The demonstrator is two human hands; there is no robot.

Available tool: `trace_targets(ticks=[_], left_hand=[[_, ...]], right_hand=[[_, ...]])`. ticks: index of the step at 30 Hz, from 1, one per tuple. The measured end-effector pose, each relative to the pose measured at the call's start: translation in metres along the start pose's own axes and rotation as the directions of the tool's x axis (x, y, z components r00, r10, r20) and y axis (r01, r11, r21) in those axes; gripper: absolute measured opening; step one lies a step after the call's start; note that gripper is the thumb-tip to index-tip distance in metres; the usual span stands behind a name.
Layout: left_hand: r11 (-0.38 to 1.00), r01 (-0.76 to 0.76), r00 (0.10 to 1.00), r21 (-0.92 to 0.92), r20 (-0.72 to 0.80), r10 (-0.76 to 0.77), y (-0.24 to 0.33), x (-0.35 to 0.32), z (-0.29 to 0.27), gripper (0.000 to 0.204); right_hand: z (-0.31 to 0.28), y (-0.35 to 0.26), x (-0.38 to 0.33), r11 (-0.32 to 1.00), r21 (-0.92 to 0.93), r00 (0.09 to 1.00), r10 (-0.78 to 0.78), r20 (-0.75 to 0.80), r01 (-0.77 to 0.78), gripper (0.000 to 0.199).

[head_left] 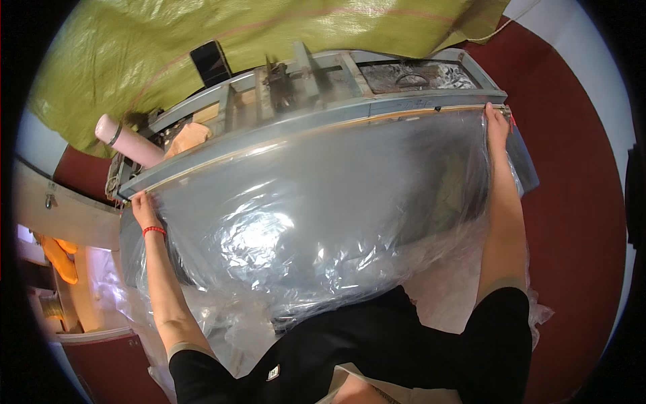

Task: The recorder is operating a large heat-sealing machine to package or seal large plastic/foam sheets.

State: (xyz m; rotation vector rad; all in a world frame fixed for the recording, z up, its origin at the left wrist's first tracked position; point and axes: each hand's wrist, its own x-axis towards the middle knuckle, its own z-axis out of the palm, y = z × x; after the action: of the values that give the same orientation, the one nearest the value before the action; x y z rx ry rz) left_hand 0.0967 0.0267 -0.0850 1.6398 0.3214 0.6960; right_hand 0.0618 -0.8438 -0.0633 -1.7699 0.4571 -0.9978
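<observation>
Your left hand (142, 207), at nine o'clock, and your right hand (496, 126), at two, gripped the clear plastic film (330, 182) by its upper corners; it spread across the centre, meeting the metal frame (336, 113) at twelve.

Black short-sleeved top (377, 337), beige sleeve edges (501, 283), pale collar (345, 372), small whitish chest patch (272, 372), red left-wrist bracelet (154, 230)

1 cam: head-worn, L of fisheye pair, upright. Looks steeply down + fwd over wearer's black shirt (377, 340), close range; clear film (330, 178) ctr of view, metal frame (404, 104) above. Lines bend nr rim, corners black.
</observation>
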Motion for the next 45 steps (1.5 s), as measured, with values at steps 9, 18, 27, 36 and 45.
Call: trace_targets(ticks=[9,18,27,36,45], left_hand=[[0.98,-0.178,0.902,0.087,0.413,0.127,0.106,-0.114,0.0,0.004],[0.994,-0.09,0.875,-0.06,0.471,0.108,0.168,-0.207,-0.042,0.005],[0.63,-0.565,0.697,0.533,0.717,0.017,0.159,-0.207,-0.124,0.013],[0.328,-0.406,0.753,0.853,0.516,-0.409,0.026,-0.207,-0.24,0.012],[0.45,-0.187,0.714,0.874,-0.194,0.673,0.133,-0.019,-0.203,0.018]], right_hand=[[-0.132,-0.004,-0.012,0.809,-0.56,0.904,-0.361,-0.23,0.181,0.022],[0.152,-0.276,-0.282,0.845,0.261,0.492,-0.493,0.718,0.466,0.036],[0.18,-0.252,-0.345,0.963,0.264,0.138,-0.255,0.957,-0.052,0.011],[-0.17,-0.035,-0.046,0.98,-0.196,0.996,0.058,0.072,-0.043,0.022],[-0.259,0.022,-0.001,0.93,-0.332,0.951,0.051,-0.305,-0.157,0.021]])
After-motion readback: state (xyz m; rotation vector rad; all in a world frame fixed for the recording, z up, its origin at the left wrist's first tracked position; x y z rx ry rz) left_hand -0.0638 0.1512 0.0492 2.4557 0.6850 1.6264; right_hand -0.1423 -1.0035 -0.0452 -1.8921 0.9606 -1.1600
